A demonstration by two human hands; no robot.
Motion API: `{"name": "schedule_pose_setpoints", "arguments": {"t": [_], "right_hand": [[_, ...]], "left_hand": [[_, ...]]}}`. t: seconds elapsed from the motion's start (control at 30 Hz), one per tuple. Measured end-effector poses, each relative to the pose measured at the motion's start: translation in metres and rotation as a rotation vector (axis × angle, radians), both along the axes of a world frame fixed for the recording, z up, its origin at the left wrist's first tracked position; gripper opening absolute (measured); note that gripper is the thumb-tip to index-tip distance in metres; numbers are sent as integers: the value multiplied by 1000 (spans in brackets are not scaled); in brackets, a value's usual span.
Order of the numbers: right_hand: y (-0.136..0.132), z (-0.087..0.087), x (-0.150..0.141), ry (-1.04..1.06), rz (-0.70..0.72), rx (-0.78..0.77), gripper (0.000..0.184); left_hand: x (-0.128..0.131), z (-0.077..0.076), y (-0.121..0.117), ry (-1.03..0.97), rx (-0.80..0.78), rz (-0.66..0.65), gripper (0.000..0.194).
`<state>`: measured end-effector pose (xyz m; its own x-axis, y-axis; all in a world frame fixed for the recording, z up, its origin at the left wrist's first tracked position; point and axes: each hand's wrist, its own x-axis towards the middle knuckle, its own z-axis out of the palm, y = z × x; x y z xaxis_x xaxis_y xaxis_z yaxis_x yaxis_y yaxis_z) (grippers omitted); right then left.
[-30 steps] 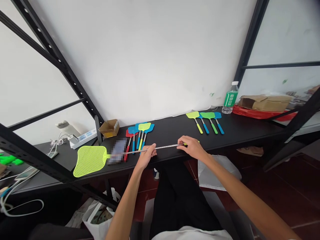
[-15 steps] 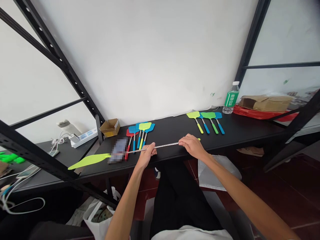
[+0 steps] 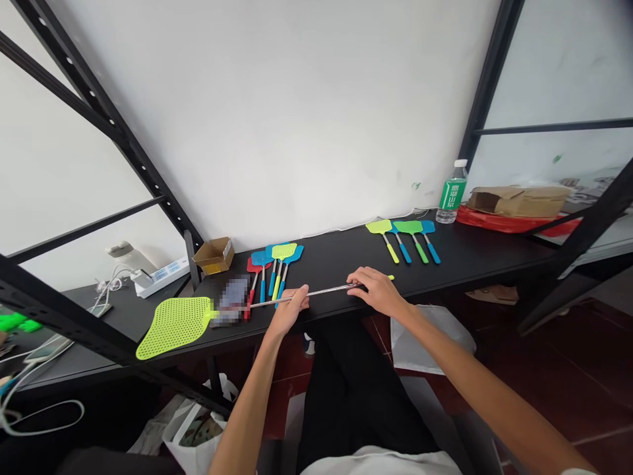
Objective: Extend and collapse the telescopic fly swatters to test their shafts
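Observation:
A yellow-green fly swatter [image 3: 174, 323] with an extended metal rod lies crosswise before me, its perforated head out to the left. Closed round the middle of the rod is my left hand [image 3: 291, 307]. My right hand [image 3: 373, 289] grips the rod near its handle end; a bit of yellow handle shows past the fingers. Behind my left hand, several swatters with red, blue and yellow heads lie bunched together, among them a yellow swatter [image 3: 283, 254]. Farther right lies another group of several, including a green swatter [image 3: 409, 228].
The black shelf table [image 3: 336, 254] runs along the wall. On it are a small open cardboard box [image 3: 214, 256], a blurred flat item [image 3: 232, 297], a water bottle [image 3: 452, 194] and a torn carton [image 3: 517, 201] on red plastic. A black post [image 3: 99, 336] rises at left, near the swatter head.
The held swatter's head has turned from nearly edge-on to showing its broad face. My right-hand fingers have shifted on the rod. The view has moved slightly.

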<state>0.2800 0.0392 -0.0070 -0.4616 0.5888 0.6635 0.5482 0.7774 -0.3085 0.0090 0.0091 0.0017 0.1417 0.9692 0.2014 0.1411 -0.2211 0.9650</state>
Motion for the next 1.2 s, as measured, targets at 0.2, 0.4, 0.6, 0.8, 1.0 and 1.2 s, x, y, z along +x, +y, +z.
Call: {"name": "schedule_pose_setpoints", "arguments": {"t": [0.2,0.4,0.6,0.8,1.0,1.2], "right_hand": [[1,-2,1,30,4,28,19],[2,-2,2,59,-42,66,23],[3,-3,2,14,-76,44,33],[0,1,0,0,-7,44,27],[1,-2,1,34,-19,47,15],[0,-3,1,47,-25,56,21]], "left_hand": [[2,3,0,23,3,-45,58],[2,2,0,17,20,-16,58],[0,-1,0,-28,43,10,58],[-2,-2,3,-106,24,43,56],[1,0,1,-10,5,14,56],[2,-1,2,0,19,-1,57]]}}
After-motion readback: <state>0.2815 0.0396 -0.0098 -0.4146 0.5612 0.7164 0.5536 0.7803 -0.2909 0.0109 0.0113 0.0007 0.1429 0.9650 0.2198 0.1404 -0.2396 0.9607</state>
